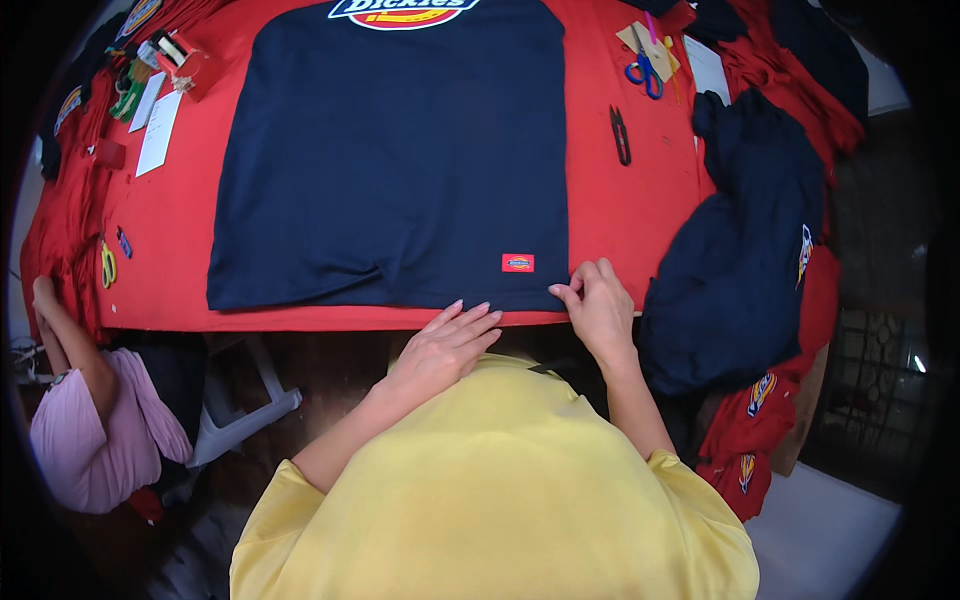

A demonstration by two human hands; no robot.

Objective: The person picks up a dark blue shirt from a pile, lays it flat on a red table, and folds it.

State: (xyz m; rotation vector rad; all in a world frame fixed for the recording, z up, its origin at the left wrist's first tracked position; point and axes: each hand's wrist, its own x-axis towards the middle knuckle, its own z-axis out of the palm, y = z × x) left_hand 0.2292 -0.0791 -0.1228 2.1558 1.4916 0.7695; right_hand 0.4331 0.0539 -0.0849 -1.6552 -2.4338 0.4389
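A: So, from the head view, where is the shirt [400,160]?

B: Spread flat on the red bench [620,210], hem at the near edge, likely so it lies smooth.

A: And the hands?

B: The left hand [450,345] rests open, palm down on the hem. The right hand [598,305] pinches the hem corner beside the small red label [517,262]. Snips [620,135] and scissors [645,75] lie well apart.

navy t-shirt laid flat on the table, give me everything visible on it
The navy t-shirt lies spread flat on the red table, hem toward the person. Soft knit fabric, mostly smooth. A large printed logo sits at its far end, a small red label near the hem. The left hand rests on the hem edge; the right hand pinches the hem's corner.
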